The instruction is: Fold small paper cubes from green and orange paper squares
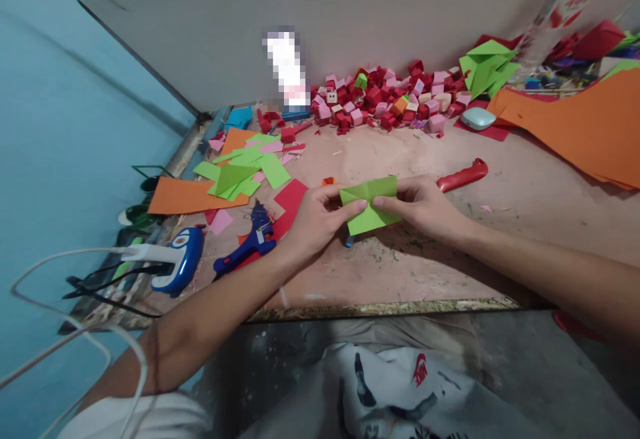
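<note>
A small creased piece of green paper (367, 215) is held up over the near middle of the table. My left hand (323, 215) pinches its left side, thumb on the front face. On the right side, my right hand (417, 207) grips the same paper with thumb in front and fingers behind. Both thumbs nearly meet at the centre crease. Just behind the paper sits a small orange folded piece (329, 181). A red-handled cutter (463, 175) lies right of my right hand, and a blue glue gun (253, 242) rests left of my left hand.
Many small red and pink paper cubes (380, 102) are heaped along the back wall. Green paper strips (245, 169) and orange paper (193, 195) lie left; large orange sheets (575, 125) lie right. A blue-and-white power strip (183, 259) with cables stands near the left edge.
</note>
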The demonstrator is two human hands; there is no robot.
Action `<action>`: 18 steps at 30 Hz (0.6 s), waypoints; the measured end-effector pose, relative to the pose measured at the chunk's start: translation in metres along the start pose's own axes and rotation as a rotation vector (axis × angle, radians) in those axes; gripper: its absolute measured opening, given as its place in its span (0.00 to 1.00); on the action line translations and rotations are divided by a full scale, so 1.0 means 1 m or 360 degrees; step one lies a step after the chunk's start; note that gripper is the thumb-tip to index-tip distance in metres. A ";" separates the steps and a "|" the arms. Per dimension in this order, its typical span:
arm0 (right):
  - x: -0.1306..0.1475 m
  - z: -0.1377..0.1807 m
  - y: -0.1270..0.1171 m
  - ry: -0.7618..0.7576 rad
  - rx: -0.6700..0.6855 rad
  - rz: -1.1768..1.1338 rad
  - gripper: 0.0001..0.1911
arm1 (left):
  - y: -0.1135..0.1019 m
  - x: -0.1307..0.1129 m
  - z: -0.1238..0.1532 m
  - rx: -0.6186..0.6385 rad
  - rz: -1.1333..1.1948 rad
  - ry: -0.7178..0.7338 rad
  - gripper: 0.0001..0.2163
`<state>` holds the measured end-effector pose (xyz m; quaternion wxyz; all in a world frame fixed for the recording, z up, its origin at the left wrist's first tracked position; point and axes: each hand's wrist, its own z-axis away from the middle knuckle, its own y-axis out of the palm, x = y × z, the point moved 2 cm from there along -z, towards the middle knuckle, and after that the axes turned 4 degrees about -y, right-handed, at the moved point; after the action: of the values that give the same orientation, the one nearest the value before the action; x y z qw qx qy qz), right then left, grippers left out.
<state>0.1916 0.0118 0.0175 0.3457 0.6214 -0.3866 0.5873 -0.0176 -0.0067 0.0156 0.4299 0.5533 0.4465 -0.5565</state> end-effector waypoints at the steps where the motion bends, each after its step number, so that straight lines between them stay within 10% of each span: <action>1: 0.001 0.001 0.000 -0.0007 0.0058 -0.0047 0.15 | 0.000 0.001 -0.001 -0.0023 -0.0001 -0.0005 0.14; 8: 0.007 0.007 0.000 -0.0032 0.0340 -0.0383 0.19 | -0.010 0.002 -0.005 -0.0443 0.0064 0.0223 0.14; 18: -0.007 0.004 0.001 0.0067 0.0225 -0.0480 0.17 | -0.011 0.002 -0.003 -0.0473 -0.0034 0.0277 0.12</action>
<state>0.1924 0.0086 0.0106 0.3933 0.6827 -0.2394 0.5674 -0.0280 -0.0014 0.0137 0.4607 0.5250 0.5652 -0.4390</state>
